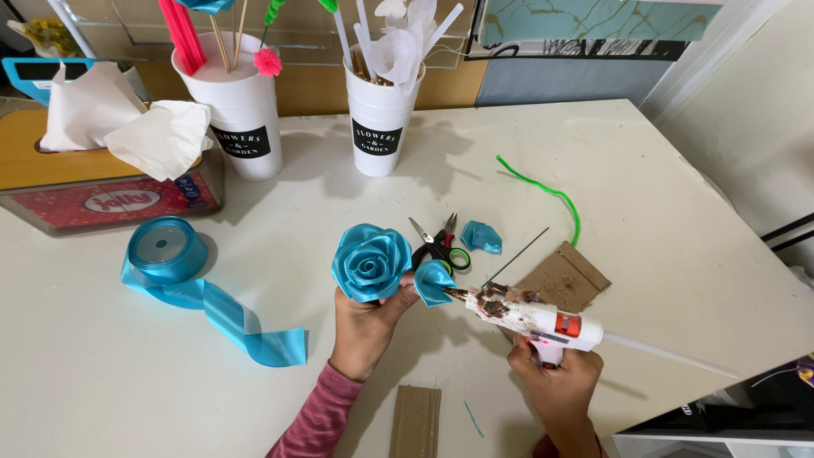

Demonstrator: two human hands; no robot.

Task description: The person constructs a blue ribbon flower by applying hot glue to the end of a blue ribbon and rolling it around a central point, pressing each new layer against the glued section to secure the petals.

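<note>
Down at the near edge, a strip of cardboard [415, 421] lies flat on the counter [678, 220] between the two forearms, a pink sleeve [315, 421] on the left one. The right hand [555, 379] is closed around the handle of a glue gun [532, 318], its grubby nozzle pointing left and touching, or all but touching, a loose blue ribbon petal [434, 282]. The left hand [366, 322] is wrapped around the base of a blue ribbon rose [371, 262], thumb pinning that petal beside the bloom. Here's the risk as I see it: the thumb sits right next to the hot tip, so a slip or a generous squeeze could put glue on skin, and a petal that shifts while the glue is soft would likely set crooked. Just behind the gun, a second scrap of cardboard [565, 278] and a thin dark wire [517, 255]; scissors [439, 243] and another cut petal [481, 237] lie just past the rose. Off to the left, a ribbon spool [166, 250] trails a long tail. Farther back, a green pipe cleaner [547, 192], two white cups [376, 114] stuffed with sticks, and a tissue box [93, 182].
</note>
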